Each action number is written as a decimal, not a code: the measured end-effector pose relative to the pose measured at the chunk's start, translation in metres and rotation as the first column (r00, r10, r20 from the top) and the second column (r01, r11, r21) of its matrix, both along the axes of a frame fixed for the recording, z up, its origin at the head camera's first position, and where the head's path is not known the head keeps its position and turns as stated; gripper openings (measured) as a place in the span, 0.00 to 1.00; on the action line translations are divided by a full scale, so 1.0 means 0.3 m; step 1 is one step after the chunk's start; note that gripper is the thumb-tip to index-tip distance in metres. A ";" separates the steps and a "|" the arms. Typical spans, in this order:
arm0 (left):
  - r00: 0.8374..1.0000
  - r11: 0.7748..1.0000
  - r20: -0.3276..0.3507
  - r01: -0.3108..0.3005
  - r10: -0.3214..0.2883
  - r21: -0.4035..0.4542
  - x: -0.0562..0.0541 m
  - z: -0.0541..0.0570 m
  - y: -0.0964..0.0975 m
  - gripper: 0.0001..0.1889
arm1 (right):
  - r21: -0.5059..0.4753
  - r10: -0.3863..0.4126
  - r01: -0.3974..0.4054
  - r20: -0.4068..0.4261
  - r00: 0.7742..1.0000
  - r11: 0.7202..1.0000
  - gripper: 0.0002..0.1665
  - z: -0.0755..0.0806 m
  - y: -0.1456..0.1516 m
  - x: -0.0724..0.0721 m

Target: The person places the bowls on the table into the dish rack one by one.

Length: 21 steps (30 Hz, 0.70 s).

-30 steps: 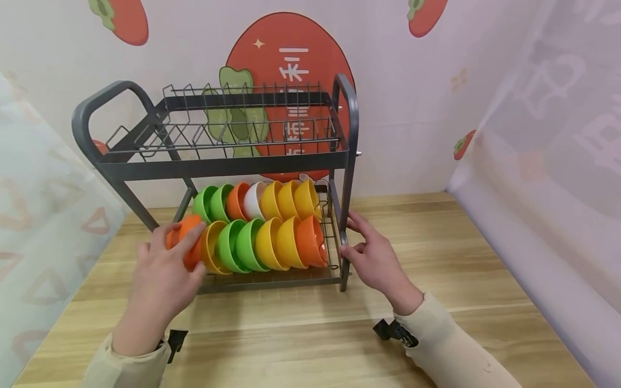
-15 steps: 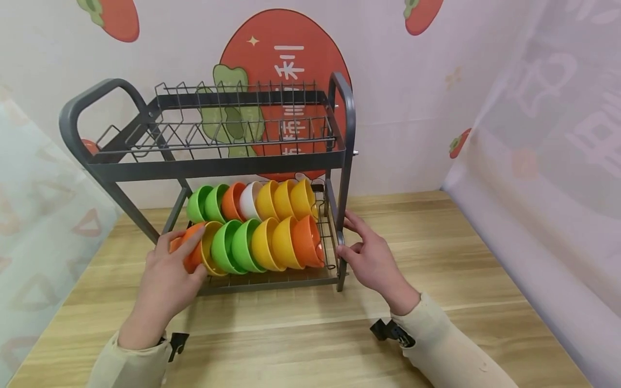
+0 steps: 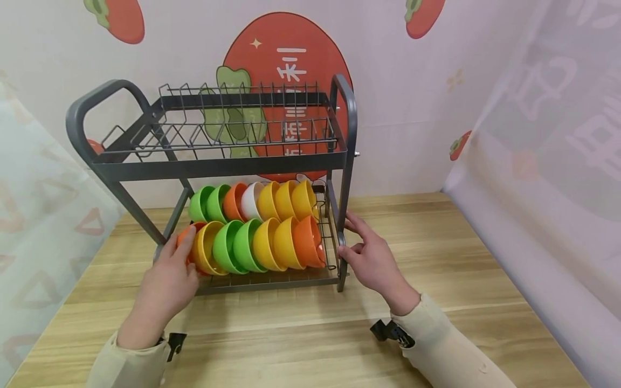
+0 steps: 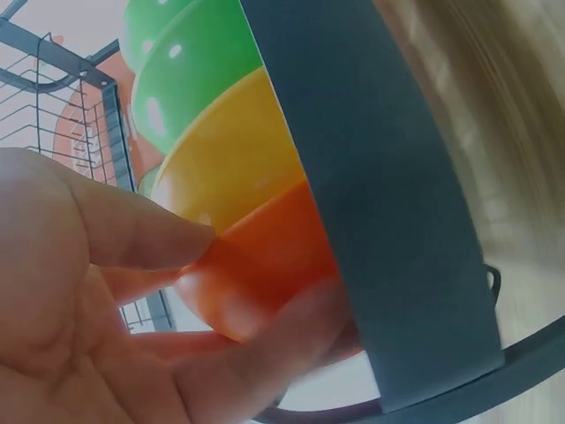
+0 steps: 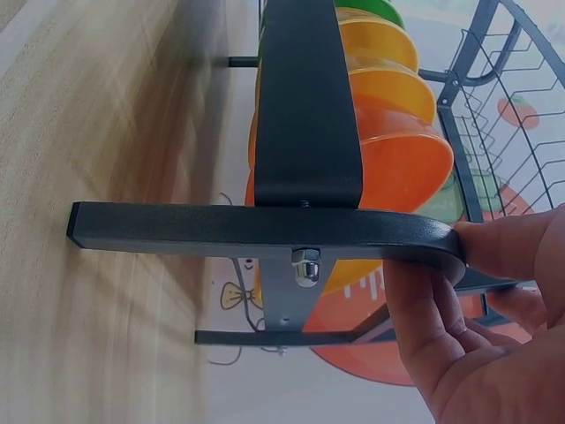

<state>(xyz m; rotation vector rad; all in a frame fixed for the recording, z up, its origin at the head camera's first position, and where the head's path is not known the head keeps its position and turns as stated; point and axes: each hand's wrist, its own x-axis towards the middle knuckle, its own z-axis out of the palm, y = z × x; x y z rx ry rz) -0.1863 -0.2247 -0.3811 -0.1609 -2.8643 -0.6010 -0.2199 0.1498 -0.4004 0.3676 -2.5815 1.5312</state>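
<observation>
My left hand [image 3: 167,285] holds an orange bowl [image 4: 265,252] at the left end of the front row on the lower tier of a dark metal dish rack [image 3: 228,167]. In the left wrist view the thumb and fingers lie on either side of this bowl, which sits against a yellow bowl [image 4: 238,150]. Most of the orange bowl is hidden by the hand in the head view. My right hand [image 3: 373,261] grips the rack's right front upright [image 5: 380,234], thumb on one side and fingers on the other.
Several green, yellow and orange bowls stand on edge in the front row. Behind them is a second row with a white bowl [image 3: 251,200]. The rack's upper wire tier [image 3: 218,145] overhangs both. A wooden table [image 3: 271,345] meets a printed backdrop [image 3: 398,134].
The orange bowl has come down, close against the yellow bowl in the front row, with my left hand still at it. My right hand stays on the upright. The head view shifts slightly.
</observation>
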 end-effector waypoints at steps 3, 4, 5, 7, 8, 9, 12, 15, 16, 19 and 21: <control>0.998 1.000 0.057 -0.001 0.000 0.017 -0.002 -0.007 -0.002 0.38 | 0.001 0.000 0.000 0.001 1.000 1.000 0.45 -0.001 0.002 -0.002; 0.998 1.000 0.068 -0.001 -0.001 0.029 -0.003 -0.009 -0.002 0.39 | 0.000 -0.001 0.001 0.002 1.000 1.000 0.45 -0.001 0.002 -0.002; 0.997 0.999 0.076 -0.002 -0.002 0.043 -0.003 -0.011 -0.002 0.41 | 0.000 -0.003 0.003 0.001 1.000 1.000 0.45 -0.001 0.003 -0.003; 0.997 0.998 0.081 -0.006 0.001 0.063 -0.002 -0.014 -0.001 0.44 | 0.002 -0.004 0.004 -0.003 1.000 1.000 0.45 -0.002 0.002 -0.005; 0.997 0.998 0.077 -0.011 0.006 0.067 -0.001 -0.015 -0.001 0.46 | 0.001 -0.002 0.002 -0.005 1.000 1.000 0.45 -0.003 0.002 -0.006; 0.998 0.998 0.063 -0.014 0.010 0.069 0.001 -0.016 0.000 0.46 | 0.000 -0.004 0.004 -0.007 1.000 1.000 0.44 -0.003 0.001 -0.007; 0.999 0.998 0.026 -0.024 0.022 0.059 0.010 -0.018 0.005 0.45 | -0.003 -0.005 0.005 -0.009 1.000 1.000 0.44 -0.006 0.002 -0.009; 0.998 0.998 -0.021 -0.051 0.052 0.036 0.029 -0.012 0.022 0.43 | -0.007 -0.013 0.013 -0.001 1.000 1.000 0.44 -0.008 0.003 -0.008; 0.997 0.997 -0.038 -0.067 0.068 0.028 0.038 -0.009 0.030 0.43 | -0.009 -0.013 0.013 0.000 1.000 1.000 0.43 -0.008 0.003 -0.008; 0.984 0.993 -0.137 -0.120 0.116 -0.017 0.062 0.002 0.068 0.40 | -0.012 -0.023 0.023 0.006 1.000 1.000 0.43 -0.010 0.003 -0.007; 0.973 0.988 -0.192 -0.142 0.128 -0.060 0.073 0.008 0.100 0.38 | -0.020 -0.034 0.034 0.013 0.999 0.999 0.42 -0.011 0.003 -0.004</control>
